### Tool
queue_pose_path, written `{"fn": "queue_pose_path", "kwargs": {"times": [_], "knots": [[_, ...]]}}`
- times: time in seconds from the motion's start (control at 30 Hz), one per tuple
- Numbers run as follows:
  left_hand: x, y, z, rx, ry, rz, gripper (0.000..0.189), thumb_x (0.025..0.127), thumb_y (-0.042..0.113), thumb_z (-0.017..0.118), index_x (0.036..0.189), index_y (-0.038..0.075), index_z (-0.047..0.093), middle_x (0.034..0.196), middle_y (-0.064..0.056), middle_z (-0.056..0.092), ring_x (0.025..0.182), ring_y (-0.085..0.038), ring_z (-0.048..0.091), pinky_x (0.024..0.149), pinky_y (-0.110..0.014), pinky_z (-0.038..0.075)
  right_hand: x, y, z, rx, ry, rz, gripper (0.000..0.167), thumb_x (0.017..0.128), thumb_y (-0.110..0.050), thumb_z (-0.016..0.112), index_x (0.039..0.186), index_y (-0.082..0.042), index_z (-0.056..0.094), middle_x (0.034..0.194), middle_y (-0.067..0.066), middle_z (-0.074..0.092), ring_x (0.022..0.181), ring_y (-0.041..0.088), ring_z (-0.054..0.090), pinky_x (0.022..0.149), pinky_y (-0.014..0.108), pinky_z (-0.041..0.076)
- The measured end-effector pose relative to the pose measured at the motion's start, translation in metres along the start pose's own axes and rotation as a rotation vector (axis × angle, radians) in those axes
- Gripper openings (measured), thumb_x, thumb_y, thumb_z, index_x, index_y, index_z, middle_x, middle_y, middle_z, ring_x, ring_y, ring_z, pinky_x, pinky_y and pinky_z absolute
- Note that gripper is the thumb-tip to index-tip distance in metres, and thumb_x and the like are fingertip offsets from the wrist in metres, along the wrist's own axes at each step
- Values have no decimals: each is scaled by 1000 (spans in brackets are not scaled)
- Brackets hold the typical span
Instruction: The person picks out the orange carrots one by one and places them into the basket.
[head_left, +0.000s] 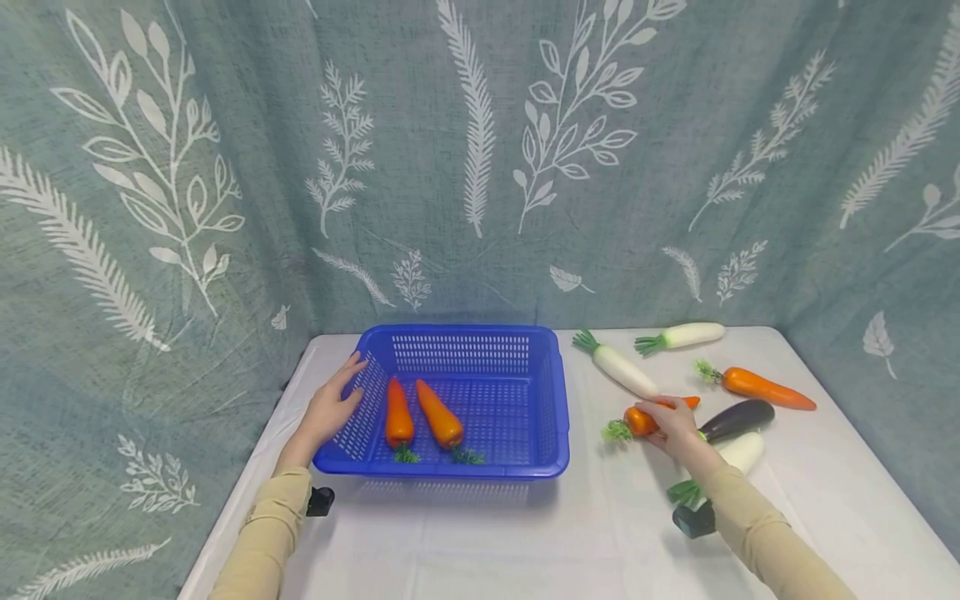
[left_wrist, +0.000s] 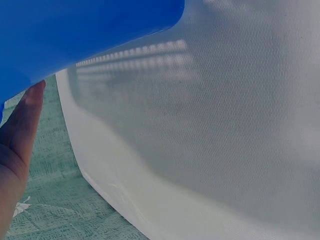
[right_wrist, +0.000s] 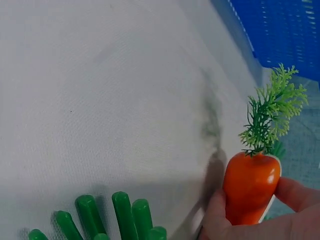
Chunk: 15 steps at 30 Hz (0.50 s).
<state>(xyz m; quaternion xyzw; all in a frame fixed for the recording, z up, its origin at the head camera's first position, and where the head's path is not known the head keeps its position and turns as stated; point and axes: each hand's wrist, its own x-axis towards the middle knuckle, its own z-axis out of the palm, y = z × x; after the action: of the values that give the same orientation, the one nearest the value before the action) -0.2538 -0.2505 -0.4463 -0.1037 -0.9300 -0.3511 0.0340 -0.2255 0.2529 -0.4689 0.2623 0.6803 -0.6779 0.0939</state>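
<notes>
My right hand pinches an orange carrot with a leafy green top, thumb and finger on opposite sides of its thick end in the right wrist view. At the left side of a blue basket, my left hand rests with its fingers fairly straight and spread. In the left wrist view, a fingertip meets the blue plastic wall. Two carrots lie inside the basket, their tops toward the near side. Just beyond the held carrot is a white radish.
Around my right forearm lie a dark eggplant and a white radish, partly covered. Farther back are another radish and a carrot. A patterned green curtain hangs behind the white table.
</notes>
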Motion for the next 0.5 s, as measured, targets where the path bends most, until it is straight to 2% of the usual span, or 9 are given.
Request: {"fn": "queue_pose_path", "kwargs": {"times": [0.13,0.27,0.37,0.5], "knots": [[0,0,0,0,-6,-5,47,96,3,45,142,-3,38,155,-22,23,139,-46,25,114,-58,22,-2,-4,-2,8,-18,20,70,92,-15,55,146,3,16,153,26,14,126,31,34,72,20,53],[0,0,1,1,-9,0,47,95,4,46,141,-3,38,155,-22,23,139,-46,25,113,-58,22,-5,-8,-6,-66,-10,28,73,92,-21,56,148,1,15,152,27,15,114,26,41,69,18,52],[0,0,0,2,-10,4,47,95,3,46,141,-3,38,155,-22,23,139,-46,25,113,-59,22,-7,-10,-8,-110,-2,19,72,93,-22,56,148,1,16,151,28,18,105,23,44,72,19,52],[0,1,0,-3,-13,5,47,95,3,46,141,-3,38,155,-23,23,139,-47,25,113,-59,22,-8,-11,-9,-134,-2,9,70,93,-22,55,148,1,18,150,29,19,104,23,46,75,21,52]]}}
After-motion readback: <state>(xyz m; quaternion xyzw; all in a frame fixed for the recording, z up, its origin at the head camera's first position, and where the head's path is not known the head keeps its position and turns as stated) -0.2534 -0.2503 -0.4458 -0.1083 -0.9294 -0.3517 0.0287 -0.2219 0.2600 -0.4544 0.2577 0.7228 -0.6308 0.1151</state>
